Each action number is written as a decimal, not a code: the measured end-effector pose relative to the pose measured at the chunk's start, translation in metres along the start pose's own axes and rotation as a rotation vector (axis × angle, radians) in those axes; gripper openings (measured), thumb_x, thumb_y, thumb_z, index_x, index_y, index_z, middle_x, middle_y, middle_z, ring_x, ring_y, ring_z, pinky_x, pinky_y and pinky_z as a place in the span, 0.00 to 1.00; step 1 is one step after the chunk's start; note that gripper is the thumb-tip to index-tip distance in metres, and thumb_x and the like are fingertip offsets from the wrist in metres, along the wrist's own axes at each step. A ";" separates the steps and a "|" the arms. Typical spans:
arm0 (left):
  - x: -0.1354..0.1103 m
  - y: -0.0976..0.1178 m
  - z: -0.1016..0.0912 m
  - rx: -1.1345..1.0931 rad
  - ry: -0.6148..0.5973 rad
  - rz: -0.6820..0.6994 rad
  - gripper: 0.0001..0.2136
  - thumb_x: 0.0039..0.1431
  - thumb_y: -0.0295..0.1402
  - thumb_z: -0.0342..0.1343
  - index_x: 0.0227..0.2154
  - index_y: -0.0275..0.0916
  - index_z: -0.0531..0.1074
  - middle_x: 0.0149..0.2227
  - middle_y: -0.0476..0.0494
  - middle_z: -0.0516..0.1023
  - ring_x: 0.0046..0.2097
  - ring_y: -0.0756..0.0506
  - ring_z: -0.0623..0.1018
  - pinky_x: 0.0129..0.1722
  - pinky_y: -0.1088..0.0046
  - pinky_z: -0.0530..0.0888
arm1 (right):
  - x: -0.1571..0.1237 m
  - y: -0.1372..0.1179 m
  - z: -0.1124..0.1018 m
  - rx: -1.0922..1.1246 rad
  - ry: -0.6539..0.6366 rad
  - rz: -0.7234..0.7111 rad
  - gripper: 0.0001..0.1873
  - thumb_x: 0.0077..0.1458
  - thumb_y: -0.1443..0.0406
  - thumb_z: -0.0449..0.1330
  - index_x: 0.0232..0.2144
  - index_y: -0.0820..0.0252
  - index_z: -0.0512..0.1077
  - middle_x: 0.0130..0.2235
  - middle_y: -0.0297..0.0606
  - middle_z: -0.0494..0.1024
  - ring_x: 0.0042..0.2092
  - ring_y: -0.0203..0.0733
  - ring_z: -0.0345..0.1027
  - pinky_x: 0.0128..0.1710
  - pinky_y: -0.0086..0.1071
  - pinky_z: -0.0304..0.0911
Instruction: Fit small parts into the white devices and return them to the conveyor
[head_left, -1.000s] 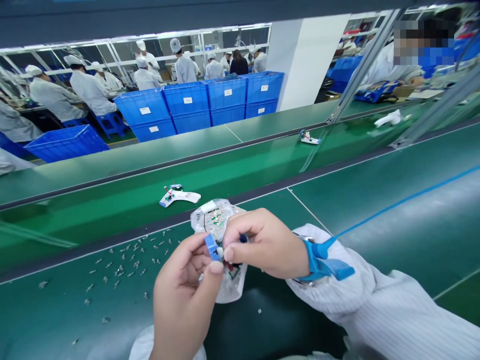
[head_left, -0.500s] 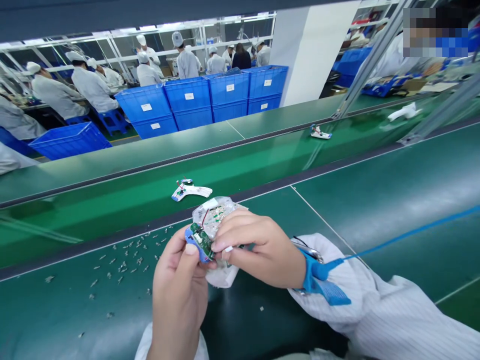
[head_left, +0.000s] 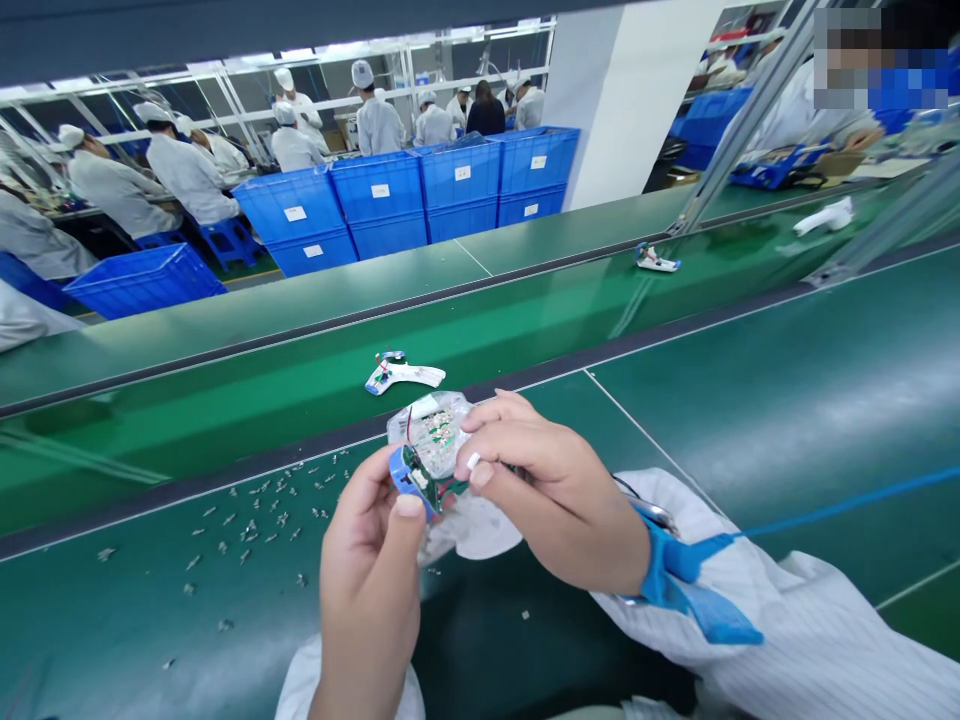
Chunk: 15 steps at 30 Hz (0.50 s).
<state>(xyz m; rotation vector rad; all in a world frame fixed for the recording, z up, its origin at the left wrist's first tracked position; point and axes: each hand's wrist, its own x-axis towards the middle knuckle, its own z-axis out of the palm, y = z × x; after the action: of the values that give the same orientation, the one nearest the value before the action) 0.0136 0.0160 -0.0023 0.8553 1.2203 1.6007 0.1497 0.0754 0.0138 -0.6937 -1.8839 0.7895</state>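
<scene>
My left hand (head_left: pixel 375 570) grips a blue-edged part with a green circuit board (head_left: pixel 414 482) between thumb and fingers, with thin red and dark wires on it. My right hand (head_left: pixel 547 490) is closed in a pinch on a small white piece (head_left: pixel 473 461), just right of the board. Behind and between my hands is a clear plastic piece (head_left: pixel 409 425), with green and coppery bits showing in it. A smooth white part (head_left: pixel 491 530) shows under my right fingers; how it joins the rest is hidden.
Several small metal pieces (head_left: pixel 247 535) lie scattered on the green bench (head_left: pixel 112 620). White housings with wiring (head_left: pixel 409 374) sit on the green belt (head_left: pixel 247 410). Blue crates (head_left: pixel 375 215) stand beyond. A blue cord (head_left: pixel 840 510) runs from my right wristband. Co-workers in white sit farther back.
My right hand has drawn away rightward from the circuit board with the small white piece. My left hand has shifted slightly right. The housings on the belt have travelled right.
</scene>
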 end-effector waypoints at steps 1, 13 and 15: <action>-0.002 0.001 0.000 0.011 -0.020 0.008 0.13 0.57 0.39 0.59 0.44 0.42 0.74 0.41 0.44 0.79 0.42 0.47 0.78 0.41 0.76 0.75 | 0.003 -0.003 -0.003 -0.007 -0.054 -0.037 0.12 0.56 0.72 0.52 0.22 0.60 0.69 0.24 0.31 0.73 0.35 0.36 0.64 0.45 0.36 0.55; -0.010 0.001 -0.008 0.122 -0.110 0.120 0.12 0.55 0.39 0.61 0.43 0.48 0.77 0.40 0.48 0.79 0.39 0.47 0.78 0.36 0.79 0.75 | 0.021 -0.010 -0.020 -0.022 -0.393 -0.183 0.14 0.48 0.74 0.49 0.14 0.61 0.59 0.17 0.31 0.64 0.25 0.32 0.51 0.36 0.31 0.54; -0.010 0.001 -0.011 0.149 -0.127 0.119 0.12 0.56 0.39 0.60 0.43 0.49 0.76 0.40 0.48 0.79 0.39 0.47 0.78 0.37 0.79 0.74 | 0.020 -0.011 -0.021 -0.016 -0.405 -0.188 0.14 0.48 0.74 0.49 0.14 0.61 0.58 0.17 0.31 0.64 0.24 0.32 0.50 0.35 0.31 0.54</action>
<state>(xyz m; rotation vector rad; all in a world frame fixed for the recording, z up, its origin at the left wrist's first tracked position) 0.0072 0.0029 -0.0043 1.1261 1.2289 1.5365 0.1594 0.0884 0.0403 -0.3746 -2.2831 0.8383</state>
